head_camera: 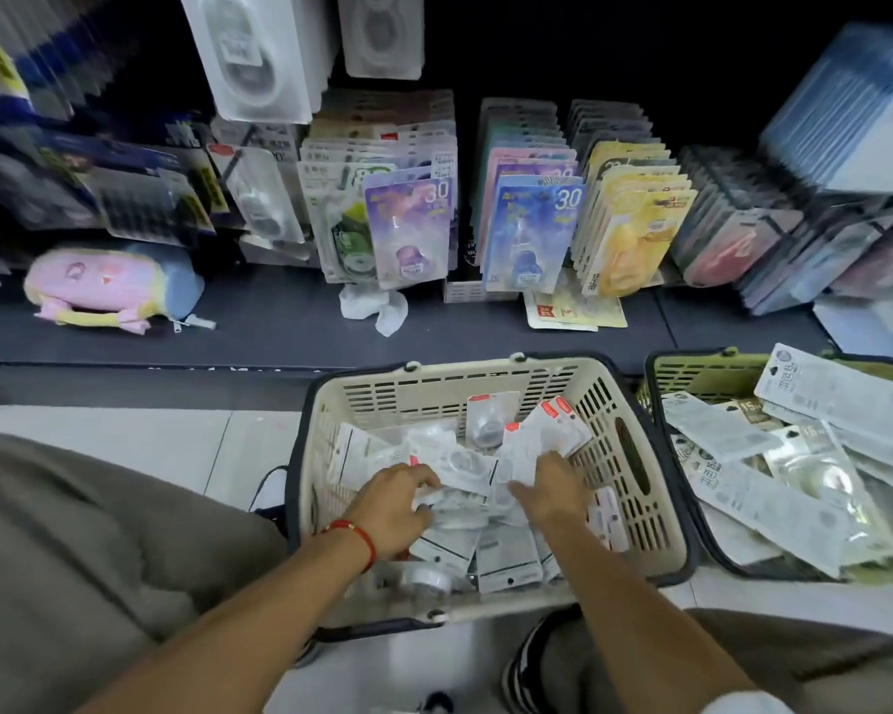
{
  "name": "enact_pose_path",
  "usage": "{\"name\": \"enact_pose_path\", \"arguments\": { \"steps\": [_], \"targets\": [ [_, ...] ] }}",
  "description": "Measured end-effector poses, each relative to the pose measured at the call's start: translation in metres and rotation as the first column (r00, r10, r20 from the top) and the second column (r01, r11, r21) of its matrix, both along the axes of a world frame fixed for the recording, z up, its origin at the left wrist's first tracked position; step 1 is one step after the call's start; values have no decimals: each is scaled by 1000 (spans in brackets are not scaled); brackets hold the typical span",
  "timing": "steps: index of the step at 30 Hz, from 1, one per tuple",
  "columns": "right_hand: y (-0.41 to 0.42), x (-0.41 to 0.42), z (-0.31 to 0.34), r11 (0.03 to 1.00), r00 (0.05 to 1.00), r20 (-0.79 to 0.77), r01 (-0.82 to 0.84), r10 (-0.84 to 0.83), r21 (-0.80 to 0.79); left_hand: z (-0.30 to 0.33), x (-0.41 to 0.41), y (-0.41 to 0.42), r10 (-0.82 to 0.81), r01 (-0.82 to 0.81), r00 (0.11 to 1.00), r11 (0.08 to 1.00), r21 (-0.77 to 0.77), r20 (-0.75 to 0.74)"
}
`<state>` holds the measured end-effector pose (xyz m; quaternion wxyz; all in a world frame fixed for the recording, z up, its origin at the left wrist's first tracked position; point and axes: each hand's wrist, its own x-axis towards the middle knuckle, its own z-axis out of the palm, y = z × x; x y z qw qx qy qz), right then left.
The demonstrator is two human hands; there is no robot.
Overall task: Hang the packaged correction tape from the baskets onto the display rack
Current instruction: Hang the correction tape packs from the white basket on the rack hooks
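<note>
A cream basket (434,391) on the floor holds several clear packs of correction tape (506,556) with white cards and red tabs. Both my hands are down inside it. My left hand (393,507), with a red string at the wrist, curls its fingers round a pack (455,499) in the pile. My right hand (552,489) pinches other packs (524,453) near the basket's middle. A second, olive basket (702,376) at the right holds longer packs (774,502). The display rack (532,234) behind carries rows of hung packs.
A pink and blue plush pouch (109,286) lies on the dark shelf base (259,327) at the left. Crumpled white wrap (377,306) and a loose card (573,314) lie in front of the rack. My knees flank the cream basket on the pale tile floor.
</note>
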<state>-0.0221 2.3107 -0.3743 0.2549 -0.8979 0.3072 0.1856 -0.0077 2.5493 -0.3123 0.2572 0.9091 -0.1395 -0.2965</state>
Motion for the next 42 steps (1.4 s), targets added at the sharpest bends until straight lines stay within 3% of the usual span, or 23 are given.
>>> {"name": "enact_pose_path", "arguments": {
  "steps": [4,6,9,10,11,12,13,14,15,16,19,22,25,31,37,42],
  "targets": [
    [-12,7,13,892,948,156,192,-276,410,5,6,-9,210,-221,974,961,-167,-85],
    [-15,10,24,727,916,150,186,-371,661,7,8,-16,299,-349,930,899,-264,-213],
    [-6,15,37,446,974,66,38,-216,894,8,8,-24,367,-571,790,732,-371,-491],
    [-1,18,38,446,990,77,-16,-119,895,7,8,-25,389,-649,728,656,-385,-565],
    [5,22,39,522,993,110,-77,-32,849,6,7,-24,410,-706,679,592,-388,-609],
    [8,27,40,673,987,154,-139,38,726,4,7,-21,440,-738,652,557,-382,-617],
    [7,32,37,848,976,192,-186,102,496,0,8,-18,476,-749,645,549,-371,-597],
    [2,38,34,962,965,209,-198,157,191,-3,8,-13,506,-752,645,553,-358,-573],
    [-6,42,31,985,964,208,-158,168,-64,-6,8,-9,526,-760,638,551,-346,-563],
    [-17,44,25,972,967,198,-118,158,-203,-9,8,-5,540,-773,622,539,-335,-568],
    [-38,43,4,941,979,114,-127,170,-315,-14,8,3,566,-804,582,510,-307,-584],
    [-40,42,-12,891,970,148,-110,192,-440,-16,9,5,578,-803,585,510,-308,-569],
    [-39,39,-18,875,979,87,-124,185,-468,-17,10,5,578,-801,588,514,-307,-566],
    [-51,40,-14,917,957,218,-94,190,-388,-16,10,-1,555,-784,609,530,-324,-566],
    [-40,33,8,998,936,353,-23,0,62,-12,9,-4,548,-769,635,516,-377,-544],
    [-64,47,82,968,866,498,-162,46,193,-1,15,-10,550,-789,613,465,-401,-567]
  ]
}}
